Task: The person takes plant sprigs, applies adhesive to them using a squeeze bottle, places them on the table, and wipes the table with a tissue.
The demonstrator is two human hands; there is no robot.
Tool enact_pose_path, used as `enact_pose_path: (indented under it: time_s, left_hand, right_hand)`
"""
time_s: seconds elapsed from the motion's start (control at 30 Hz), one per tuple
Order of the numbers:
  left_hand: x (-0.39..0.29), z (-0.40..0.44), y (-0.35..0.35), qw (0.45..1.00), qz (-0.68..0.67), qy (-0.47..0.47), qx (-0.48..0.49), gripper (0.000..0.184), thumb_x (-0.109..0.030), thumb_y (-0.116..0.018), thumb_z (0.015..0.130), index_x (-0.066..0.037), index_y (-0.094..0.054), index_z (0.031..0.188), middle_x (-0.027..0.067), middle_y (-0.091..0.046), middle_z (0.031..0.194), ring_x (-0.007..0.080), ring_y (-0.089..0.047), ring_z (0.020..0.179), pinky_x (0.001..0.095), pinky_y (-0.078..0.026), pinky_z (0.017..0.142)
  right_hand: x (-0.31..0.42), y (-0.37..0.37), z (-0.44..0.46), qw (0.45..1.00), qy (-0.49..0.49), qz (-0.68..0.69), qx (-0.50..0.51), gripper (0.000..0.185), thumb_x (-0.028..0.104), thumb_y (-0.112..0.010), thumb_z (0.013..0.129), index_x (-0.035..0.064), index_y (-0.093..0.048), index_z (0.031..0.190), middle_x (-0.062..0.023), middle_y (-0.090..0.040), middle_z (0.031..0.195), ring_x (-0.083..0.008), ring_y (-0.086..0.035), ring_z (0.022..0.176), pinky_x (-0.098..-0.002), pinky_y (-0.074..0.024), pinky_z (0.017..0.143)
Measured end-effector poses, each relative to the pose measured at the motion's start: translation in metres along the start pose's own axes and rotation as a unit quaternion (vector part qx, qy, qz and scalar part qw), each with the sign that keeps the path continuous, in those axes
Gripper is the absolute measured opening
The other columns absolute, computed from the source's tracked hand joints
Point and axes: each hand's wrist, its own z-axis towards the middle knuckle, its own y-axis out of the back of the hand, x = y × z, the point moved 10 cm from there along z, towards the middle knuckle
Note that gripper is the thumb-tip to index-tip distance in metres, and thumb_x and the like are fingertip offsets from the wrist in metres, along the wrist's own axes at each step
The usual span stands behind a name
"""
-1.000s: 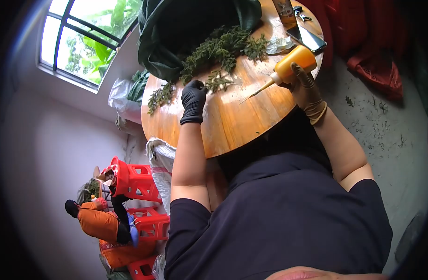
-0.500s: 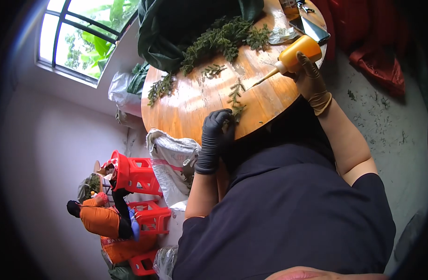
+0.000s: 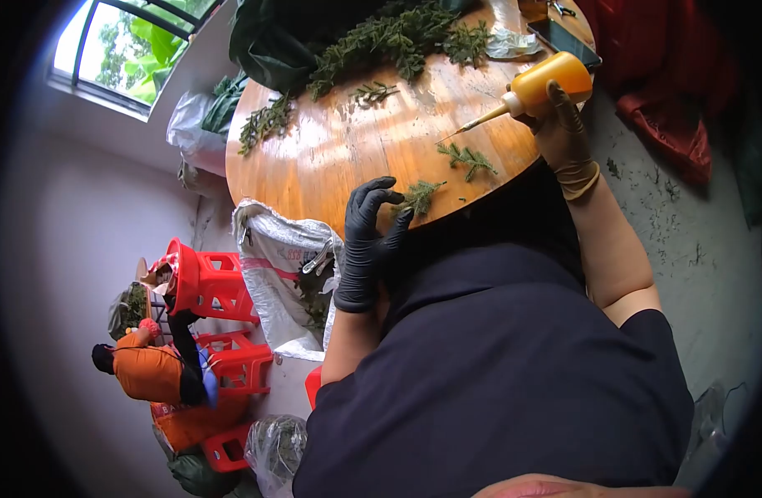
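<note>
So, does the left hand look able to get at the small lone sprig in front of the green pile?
Probably yes: only bare tabletop seems to lie between the left hand and the small lone sprig, and the yellow bottle in the right hand is off to the side.

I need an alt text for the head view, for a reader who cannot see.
A person's tan-gloved right hand holds a yellow bottle, its thin nozzle over a wooden table; the black-gloved left hand curls at a small green sprig near the table's edge, grip unclear. Another sprig lies close by, and piled greenery farther back.
</note>
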Motion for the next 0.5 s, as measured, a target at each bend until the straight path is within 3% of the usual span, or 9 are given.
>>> enact_pose_path:
  time_s: [0.23,0.37,0.43,0.5]
  left_hand:
    - [0.017,0.002,0.01,0.993,-0.051,0.042,-0.102,0.015,0.004,-0.068,0.088,-0.001,-0.068,0.101,0.0105,-0.068,0.1,0.0227,-0.064,0.098,0.0336,-0.048,0.091]
    - [0.023,0.014,-0.007,0.993,-0.036,0.071,-0.09,0.007,-0.005,-0.073,0.086,-0.001,-0.071,0.091,0.0092,-0.068,0.093,0.0226,-0.064,0.091,0.0327,-0.048,0.085]
    - [0.022,0.019,-0.019,0.995,-0.007,0.09,-0.044,0.011,-0.015,-0.076,0.081,-0.006,-0.073,0.087,0.01,-0.067,0.085,0.0287,-0.062,0.085,0.0385,-0.047,0.078]
    - [0.013,0.018,-0.02,0.995,-0.017,0.094,-0.035,0.015,-0.022,-0.078,0.079,-0.009,-0.074,0.087,0.0085,-0.067,0.086,0.0284,-0.061,0.088,0.0397,-0.044,0.082]
  right_hand:
    - [0.0,-0.005,-0.005,1.0,0.011,-0.01,0.006,0.045,0.034,-0.072,0.092,0.0088,-0.053,0.125,-0.0087,-0.065,0.111,-0.0244,-0.065,0.107,-0.0403,-0.0561,0.09]
    - [-0.002,-0.008,-0.007,1.0,0.015,-0.013,0.012,0.043,0.033,-0.07,0.093,0.0082,-0.054,0.125,-0.0098,-0.065,0.113,-0.0272,-0.066,0.109,-0.0398,-0.0573,0.087]
    - [0.001,-0.012,-0.008,0.999,0.016,-0.023,0.025,0.043,0.033,-0.069,0.094,0.0077,-0.054,0.125,-0.0102,-0.065,0.113,-0.0272,-0.066,0.109,-0.0393,-0.0572,0.087]
    - [0.003,-0.014,-0.009,0.999,0.015,-0.031,0.036,0.043,0.033,-0.069,0.094,0.0073,-0.054,0.125,-0.0107,-0.065,0.113,-0.0273,-0.066,0.109,-0.0388,-0.0572,0.087]
